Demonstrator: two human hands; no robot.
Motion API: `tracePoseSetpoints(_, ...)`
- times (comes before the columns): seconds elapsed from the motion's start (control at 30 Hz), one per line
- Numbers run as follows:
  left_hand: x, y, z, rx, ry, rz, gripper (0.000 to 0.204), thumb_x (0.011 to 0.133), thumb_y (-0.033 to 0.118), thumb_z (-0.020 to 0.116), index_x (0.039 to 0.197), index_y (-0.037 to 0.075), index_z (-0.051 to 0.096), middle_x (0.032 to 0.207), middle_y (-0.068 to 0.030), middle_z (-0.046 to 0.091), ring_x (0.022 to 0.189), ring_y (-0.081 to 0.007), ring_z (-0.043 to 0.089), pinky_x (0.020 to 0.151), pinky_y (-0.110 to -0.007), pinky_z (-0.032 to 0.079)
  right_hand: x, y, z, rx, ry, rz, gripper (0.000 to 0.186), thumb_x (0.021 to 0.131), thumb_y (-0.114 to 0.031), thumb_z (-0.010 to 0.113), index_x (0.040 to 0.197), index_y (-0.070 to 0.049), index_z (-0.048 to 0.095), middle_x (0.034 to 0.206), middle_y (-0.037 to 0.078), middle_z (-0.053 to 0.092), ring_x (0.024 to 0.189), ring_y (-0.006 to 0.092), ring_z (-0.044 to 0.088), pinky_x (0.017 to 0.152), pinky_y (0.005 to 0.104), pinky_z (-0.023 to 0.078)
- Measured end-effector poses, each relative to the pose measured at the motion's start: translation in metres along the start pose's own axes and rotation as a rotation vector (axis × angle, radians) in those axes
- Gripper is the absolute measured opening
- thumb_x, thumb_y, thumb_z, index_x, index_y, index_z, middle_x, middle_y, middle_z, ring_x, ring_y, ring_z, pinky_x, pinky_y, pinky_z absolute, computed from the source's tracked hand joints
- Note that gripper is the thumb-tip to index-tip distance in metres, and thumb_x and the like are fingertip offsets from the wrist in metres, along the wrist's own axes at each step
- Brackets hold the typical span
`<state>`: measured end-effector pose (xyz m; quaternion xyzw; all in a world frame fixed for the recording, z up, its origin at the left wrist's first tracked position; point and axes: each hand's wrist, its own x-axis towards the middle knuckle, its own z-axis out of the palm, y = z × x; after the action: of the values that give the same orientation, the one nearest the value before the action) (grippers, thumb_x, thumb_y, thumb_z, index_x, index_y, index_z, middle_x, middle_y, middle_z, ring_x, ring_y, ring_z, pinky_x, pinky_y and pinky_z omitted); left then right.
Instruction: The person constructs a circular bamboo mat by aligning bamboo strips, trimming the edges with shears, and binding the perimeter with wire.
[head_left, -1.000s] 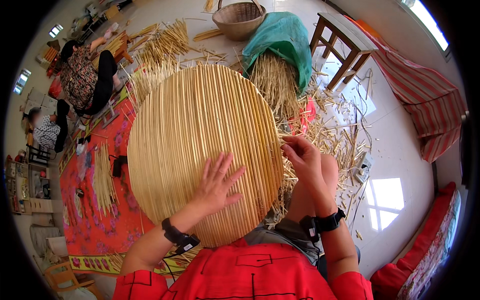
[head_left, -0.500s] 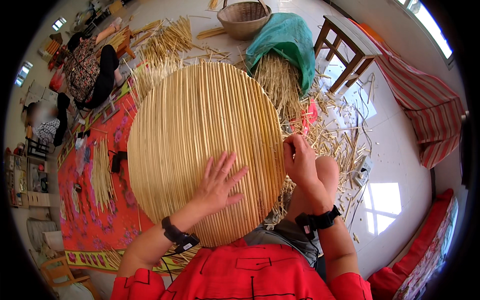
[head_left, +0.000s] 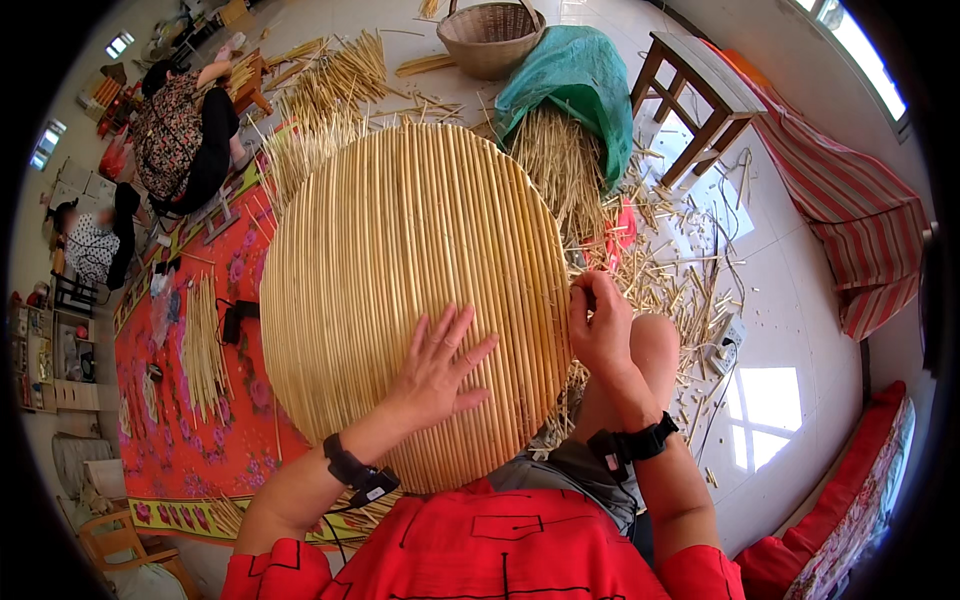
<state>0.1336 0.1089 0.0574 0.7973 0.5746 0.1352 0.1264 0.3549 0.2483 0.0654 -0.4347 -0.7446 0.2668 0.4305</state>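
A large round panel (head_left: 405, 230) of parallel golden straw stalks rests on my lap. My left hand (head_left: 435, 370) lies on its lower middle, fingers spread flat. At the panel's right edge, my right hand (head_left: 602, 320) has its fingers curled into a pinch; whatever is between the fingertips is too small to make out. Cut straw bits (head_left: 690, 290) are scattered beside my right knee (head_left: 652, 345).
A teal sack (head_left: 555, 70) of straw, a basket (head_left: 485, 45) and a wooden stool (head_left: 695, 85) stand beyond. A red floral mat (head_left: 165, 450) with straw lies left. Two people (head_left: 180, 135) sit upper left. A power strip (head_left: 728, 342) is at right.
My right hand's fingers have curled more tightly at the panel's edge, the hand turning slightly upright. My left hand stays in place. The upper-left person's arm has moved a little.
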Motion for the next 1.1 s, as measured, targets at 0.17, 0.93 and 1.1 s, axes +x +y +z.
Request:
tracePoseSetpoints(0.17, 0.000, 0.000, 0.000, -0.016, -0.002, -0.001, 0.089, 0.074, 0.040, 0.076, 0.148, 0.023, 0.031, 0.159, -0.0140, 0.003, 0.146, -0.0366, 0.008, 0.115, -0.060, 0.011, 0.000, -0.001, 0.001, 0.041, 0.010, 0.096, 0.005, 0.085, 0.001, 0.059, 0.089, 0.000, 0.056, 0.076, 0.013, 0.060, 0.066, 0.0246, 0.062, 0.060, 0.0313, 0.049)
tracePoseSetpoints(0.93, 0.002, 0.007, -0.004, 0.128, -0.029, -0.038, 0.080, 0.080, 0.051, 0.068, 0.147, 0.024, 0.034, 0.157, -0.0164, 0.011, 0.146, -0.0346, 0.010, 0.114, -0.059, 0.013, 0.031, -0.017, -0.013, -0.558, -0.402, -0.316, 0.008, 0.080, -0.007, 0.058, 0.086, -0.003, 0.056, 0.090, 0.011, 0.054, 0.091, 0.0294, 0.057, 0.071, 0.0382, 0.050)
tracePoseSetpoints(1.1, 0.000, 0.005, 0.001, 0.126, -0.007, -0.034, 0.081, 0.079, 0.051, 0.068, 0.147, 0.024, 0.035, 0.157, -0.0164, 0.012, 0.146, -0.0346, 0.011, 0.114, -0.059, 0.012, 0.026, -0.003, -0.007, -0.431, -0.408, -0.235, 0.011, 0.081, -0.006, 0.058, 0.091, -0.002, 0.054, 0.093, 0.015, 0.053, 0.094, 0.0330, 0.055, 0.074, 0.0402, 0.049)
